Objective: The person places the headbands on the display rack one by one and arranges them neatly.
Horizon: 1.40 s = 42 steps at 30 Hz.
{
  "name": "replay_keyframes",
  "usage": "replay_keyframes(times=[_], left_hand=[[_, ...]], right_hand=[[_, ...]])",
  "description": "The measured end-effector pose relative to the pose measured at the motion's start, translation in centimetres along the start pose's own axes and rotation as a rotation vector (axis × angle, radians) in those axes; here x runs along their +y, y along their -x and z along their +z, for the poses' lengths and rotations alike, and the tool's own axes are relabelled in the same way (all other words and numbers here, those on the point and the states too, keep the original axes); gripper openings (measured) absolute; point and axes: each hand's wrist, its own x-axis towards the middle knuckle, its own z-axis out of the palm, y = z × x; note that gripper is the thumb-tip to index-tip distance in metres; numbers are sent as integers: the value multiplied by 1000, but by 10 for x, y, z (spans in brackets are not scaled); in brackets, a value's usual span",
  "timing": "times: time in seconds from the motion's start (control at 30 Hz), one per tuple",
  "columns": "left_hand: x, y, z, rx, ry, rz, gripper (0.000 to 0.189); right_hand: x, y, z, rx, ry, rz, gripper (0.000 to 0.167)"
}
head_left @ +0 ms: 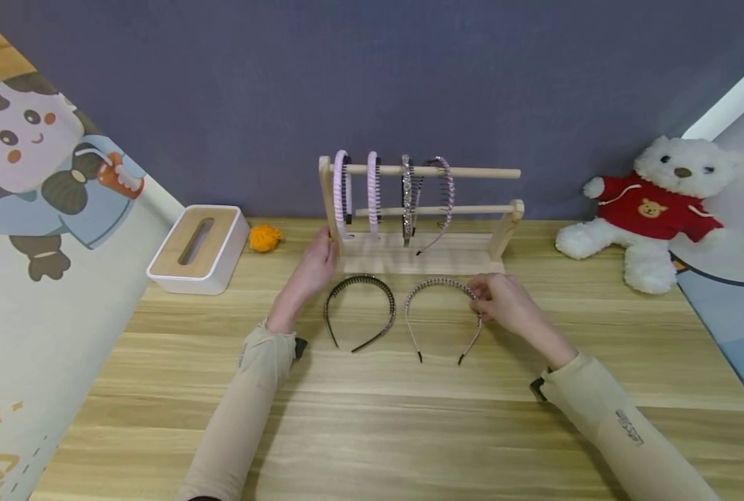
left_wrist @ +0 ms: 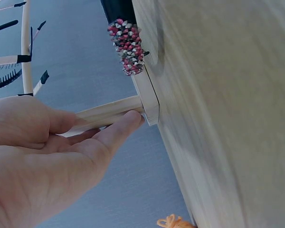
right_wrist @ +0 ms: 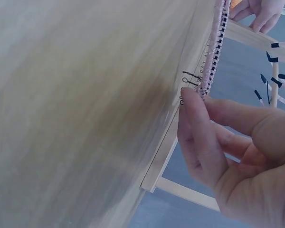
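A wooden headband rack [head_left: 422, 264] stands against the back wall, with several headbands hung over its bars. My left hand [head_left: 315, 266] grips the rack's left upright [left_wrist: 111, 110] just above the base, thumb on one side and fingers on the other. In front of the rack, my right hand [head_left: 506, 300] pinches the right side of a thin pink headband [head_left: 443, 282] between thumb and fingertips. The right wrist view shows the toothed inner edge of this pink headband [right_wrist: 211, 61]. To its left lies a dark toothed headband [head_left: 360, 278], near my left wrist.
Two lilac wrapped headbands [head_left: 373, 195], a glittery one [head_left: 406, 202] and a twisted pink one [head_left: 449, 191] hang on the rack. At left are a tissue box [head_left: 221, 261] and an orange yarn ball [head_left: 264, 238]. A white teddy bear [head_left: 650, 209] sits at right.
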Motion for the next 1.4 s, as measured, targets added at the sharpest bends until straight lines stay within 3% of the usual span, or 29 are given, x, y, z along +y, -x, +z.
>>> replay_keyframes(times=[0.23, 0.33, 0.57, 0.7, 1.13, 1.4], left_hand=[[-10, -5, 4, 15, 10, 2, 55], [0, 0, 1, 4, 17, 0, 54], [41, 20, -12, -7, 34, -2, 51], [54, 25, -15, -5, 16, -6, 50], [54, 25, -14, -6, 20, -26, 50], [52, 23, -13, -9, 16, 2, 49]], right_hand=[[-1, 2, -2, 20, 13, -25, 23], [-3, 2, -3, 25, 10, -43, 23], [-6, 5, -7, 37, -3, -54, 24], [-9, 8, -10, 35, -10, -51, 24], [-20, 22, -26, 61, -59, -64, 29], [-24, 30, -36, 91, -66, -51, 31]])
